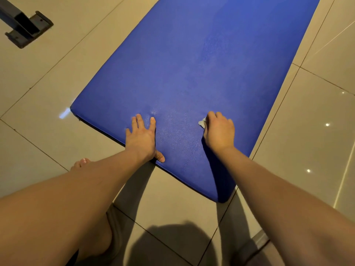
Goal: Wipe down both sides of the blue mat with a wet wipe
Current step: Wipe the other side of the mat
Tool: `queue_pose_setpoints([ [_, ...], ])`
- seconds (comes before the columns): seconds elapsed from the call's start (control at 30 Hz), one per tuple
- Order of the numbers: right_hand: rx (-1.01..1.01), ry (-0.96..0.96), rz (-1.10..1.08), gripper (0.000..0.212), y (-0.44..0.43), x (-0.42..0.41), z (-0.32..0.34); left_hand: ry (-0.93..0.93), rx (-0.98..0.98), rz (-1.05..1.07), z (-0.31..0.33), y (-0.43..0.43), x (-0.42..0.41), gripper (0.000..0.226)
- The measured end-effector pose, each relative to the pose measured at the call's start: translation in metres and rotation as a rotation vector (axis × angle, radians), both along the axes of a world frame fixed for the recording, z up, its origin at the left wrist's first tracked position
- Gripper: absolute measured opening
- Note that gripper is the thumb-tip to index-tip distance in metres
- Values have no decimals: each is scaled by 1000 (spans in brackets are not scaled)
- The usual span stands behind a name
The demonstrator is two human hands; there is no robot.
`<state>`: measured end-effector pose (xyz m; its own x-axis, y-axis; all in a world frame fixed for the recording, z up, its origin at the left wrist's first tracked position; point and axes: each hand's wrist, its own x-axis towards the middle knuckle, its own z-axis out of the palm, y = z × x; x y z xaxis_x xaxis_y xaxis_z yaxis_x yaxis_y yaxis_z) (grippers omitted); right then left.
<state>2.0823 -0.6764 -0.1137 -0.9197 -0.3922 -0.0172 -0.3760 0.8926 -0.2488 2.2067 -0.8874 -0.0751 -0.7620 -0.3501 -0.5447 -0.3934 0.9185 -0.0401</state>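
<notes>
The blue mat [192, 64] lies flat on the tiled floor and runs from the near edge away to the top right. My left hand [142, 137] presses flat on the mat near its front edge, fingers spread and straight. My right hand [219, 129] rests on the mat to the right, its fingers curled around a crumpled white wet wipe [202, 123]. Only a small corner of the wipe shows at the hand's left side. A faint damp streak shows on the mat farther up.
Beige glossy floor tiles [307, 121] surround the mat. A dark metal bracket and post foot [25, 27] stand at the top left. My bare knee and foot [80, 163] are at the lower left, close to the mat's front edge.
</notes>
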Motion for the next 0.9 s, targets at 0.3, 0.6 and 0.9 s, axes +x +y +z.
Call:
queue_pose_setpoints([
  [0.3,-86,-189,463,8,-14,133,22,-5,-38,-5,0,2,0,153],
  [0.6,-52,23,120,20,-16,9,6,-1,14,18,-1,0,2,154],
  [0.9,-74,-183,480,19,-25,121,21,-9,-20,1,-2,1,1,150],
])
